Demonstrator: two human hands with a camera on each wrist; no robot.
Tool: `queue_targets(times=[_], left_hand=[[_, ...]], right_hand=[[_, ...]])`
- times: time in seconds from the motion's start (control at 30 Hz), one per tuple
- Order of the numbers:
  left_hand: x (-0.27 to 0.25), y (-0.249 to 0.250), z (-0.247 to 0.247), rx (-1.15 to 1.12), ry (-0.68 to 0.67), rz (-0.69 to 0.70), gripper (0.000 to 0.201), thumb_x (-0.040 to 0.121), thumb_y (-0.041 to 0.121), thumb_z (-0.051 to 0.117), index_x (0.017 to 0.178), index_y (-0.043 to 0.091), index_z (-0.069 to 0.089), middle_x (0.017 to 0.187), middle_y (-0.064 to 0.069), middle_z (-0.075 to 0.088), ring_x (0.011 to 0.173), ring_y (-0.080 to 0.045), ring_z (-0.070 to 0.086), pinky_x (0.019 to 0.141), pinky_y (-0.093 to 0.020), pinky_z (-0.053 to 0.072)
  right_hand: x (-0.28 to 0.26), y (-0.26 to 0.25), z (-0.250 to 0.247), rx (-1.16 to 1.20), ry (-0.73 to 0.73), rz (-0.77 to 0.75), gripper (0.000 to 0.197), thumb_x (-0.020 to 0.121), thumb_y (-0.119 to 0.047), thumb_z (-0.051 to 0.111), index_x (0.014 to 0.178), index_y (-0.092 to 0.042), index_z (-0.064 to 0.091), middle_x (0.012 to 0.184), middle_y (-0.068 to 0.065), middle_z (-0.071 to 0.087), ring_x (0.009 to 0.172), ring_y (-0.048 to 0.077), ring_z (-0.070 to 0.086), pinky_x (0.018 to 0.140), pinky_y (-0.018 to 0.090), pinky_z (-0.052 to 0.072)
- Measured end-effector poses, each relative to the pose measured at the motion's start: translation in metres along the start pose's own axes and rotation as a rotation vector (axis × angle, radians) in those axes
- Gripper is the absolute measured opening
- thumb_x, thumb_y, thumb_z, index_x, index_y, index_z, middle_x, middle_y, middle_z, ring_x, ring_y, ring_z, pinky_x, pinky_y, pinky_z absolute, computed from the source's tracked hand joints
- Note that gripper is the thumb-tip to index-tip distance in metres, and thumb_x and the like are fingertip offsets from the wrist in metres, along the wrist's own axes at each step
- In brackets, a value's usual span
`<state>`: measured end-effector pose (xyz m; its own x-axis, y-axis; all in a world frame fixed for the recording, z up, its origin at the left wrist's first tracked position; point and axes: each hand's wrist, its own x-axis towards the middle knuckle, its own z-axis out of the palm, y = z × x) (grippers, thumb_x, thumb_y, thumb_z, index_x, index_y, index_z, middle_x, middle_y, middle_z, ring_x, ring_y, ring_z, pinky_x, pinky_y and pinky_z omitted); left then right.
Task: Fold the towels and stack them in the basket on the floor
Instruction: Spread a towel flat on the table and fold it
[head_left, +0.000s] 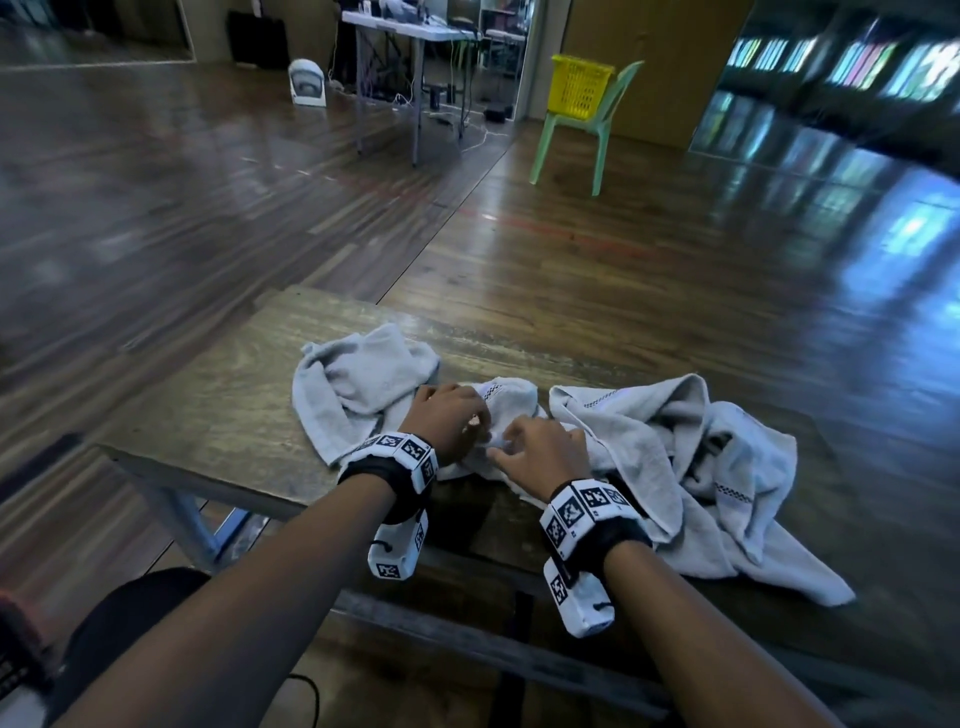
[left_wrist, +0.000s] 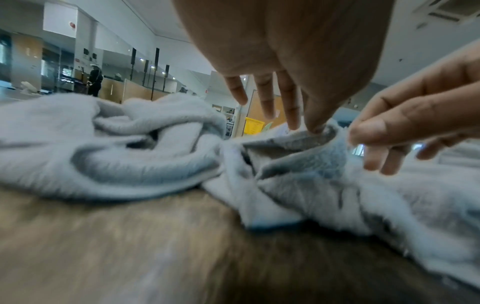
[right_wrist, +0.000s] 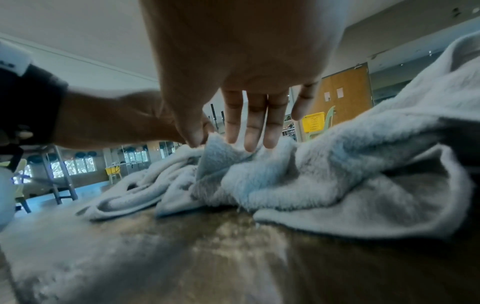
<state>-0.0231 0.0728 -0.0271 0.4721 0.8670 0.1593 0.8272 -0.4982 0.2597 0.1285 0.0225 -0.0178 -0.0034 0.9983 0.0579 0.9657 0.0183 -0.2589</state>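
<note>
Two crumpled grey towels lie on a worn wooden table, one at the left and a bigger one at the right. Between them my left hand and right hand meet over a raised fold of towel. In the left wrist view my left hand pinches that fold's rim with thumb and forefinger. In the right wrist view my right hand pinches a towel corner. A yellow basket sits on a green chair far across the floor.
The table's near edge runs just under my wrists, and the right towel hangs over it. A grey folding table with cables and a white appliance stand at the back. Glossy wooden floor lies between. A person stands far off.
</note>
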Motion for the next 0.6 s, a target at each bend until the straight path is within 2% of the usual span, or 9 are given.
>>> queue_targets(times=[0.07, 0.13, 0.27, 0.37, 0.47, 0.53, 0.6], left_hand=[[0.005, 0.007, -0.018, -0.029, 0.041, 0.030, 0.009, 0.085, 0.025, 0.053, 0.090, 0.027, 0.060, 0.104, 0.008, 0.062, 0.108, -0.017, 0.051, 0.096, -0.035, 0.026], [0.011, 0.016, -0.042, -0.069, 0.094, 0.068, 0.008, 0.086, 0.023, 0.049, 0.087, 0.027, 0.056, 0.095, 0.008, 0.064, 0.099, -0.017, 0.056, 0.094, -0.033, 0.025], [0.029, 0.041, -0.103, -0.099, 0.175, 0.170, 0.010, 0.089, 0.025, 0.051, 0.095, 0.024, 0.058, 0.095, 0.006, 0.065, 0.097, -0.017, 0.056, 0.093, -0.033, 0.029], [0.041, 0.062, -0.154, -0.113, 0.243, 0.263, 0.012, 0.090, 0.024, 0.053, 0.096, 0.018, 0.062, 0.096, 0.000, 0.067, 0.096, -0.022, 0.058, 0.087, -0.033, 0.037], [0.046, 0.083, -0.204, -0.084, 0.287, 0.324, 0.014, 0.090, 0.023, 0.053, 0.098, 0.017, 0.061, 0.096, -0.002, 0.065, 0.095, -0.022, 0.056, 0.084, -0.032, 0.037], [0.048, 0.094, -0.234, -0.036, 0.323, 0.352, 0.014, 0.090, 0.024, 0.052, 0.099, 0.018, 0.061, 0.096, -0.001, 0.063, 0.096, -0.021, 0.054, 0.083, -0.032, 0.037], [0.047, 0.103, -0.259, 0.020, 0.341, 0.360, 0.015, 0.090, 0.025, 0.051, 0.100, 0.019, 0.060, 0.097, 0.000, 0.062, 0.096, -0.018, 0.052, 0.084, -0.031, 0.035]], right_hand=[[-0.003, -0.002, -0.015, 0.029, 0.009, 0.030, 0.036, 0.079, -0.058, 0.055, 0.094, -0.026, 0.061, 0.092, -0.007, 0.066, 0.098, 0.018, 0.058, 0.092, 0.039, 0.032], [-0.007, -0.007, -0.038, 0.046, 0.028, 0.054, 0.038, 0.080, -0.060, 0.052, 0.087, -0.024, 0.062, 0.083, -0.006, 0.063, 0.095, 0.021, 0.059, 0.092, 0.041, 0.032], [-0.004, -0.012, -0.101, 0.139, 0.110, 0.086, 0.038, 0.081, -0.063, 0.049, 0.088, -0.028, 0.062, 0.095, -0.007, 0.070, 0.098, 0.018, 0.061, 0.096, 0.040, 0.029], [-0.004, -0.018, -0.150, 0.160, 0.185, 0.063, 0.029, 0.079, -0.060, 0.054, 0.078, -0.032, 0.057, 0.092, -0.008, 0.071, 0.095, 0.017, 0.063, 0.093, 0.038, 0.031], [-0.009, -0.024, -0.195, 0.183, 0.248, 0.033, 0.026, 0.080, -0.056, 0.055, 0.074, -0.031, 0.055, 0.088, -0.010, 0.069, 0.094, 0.016, 0.062, 0.094, 0.037, 0.032], [-0.015, -0.025, -0.220, 0.163, 0.292, 0.012, 0.018, 0.082, -0.047, 0.055, 0.078, -0.029, 0.054, 0.082, -0.011, 0.063, 0.097, 0.016, 0.061, 0.094, 0.037, 0.031], [-0.020, -0.024, -0.242, 0.167, 0.357, -0.003, 0.015, 0.083, -0.040, 0.056, 0.075, -0.028, 0.052, 0.079, -0.011, 0.059, 0.092, 0.016, 0.059, 0.095, 0.037, 0.030]])
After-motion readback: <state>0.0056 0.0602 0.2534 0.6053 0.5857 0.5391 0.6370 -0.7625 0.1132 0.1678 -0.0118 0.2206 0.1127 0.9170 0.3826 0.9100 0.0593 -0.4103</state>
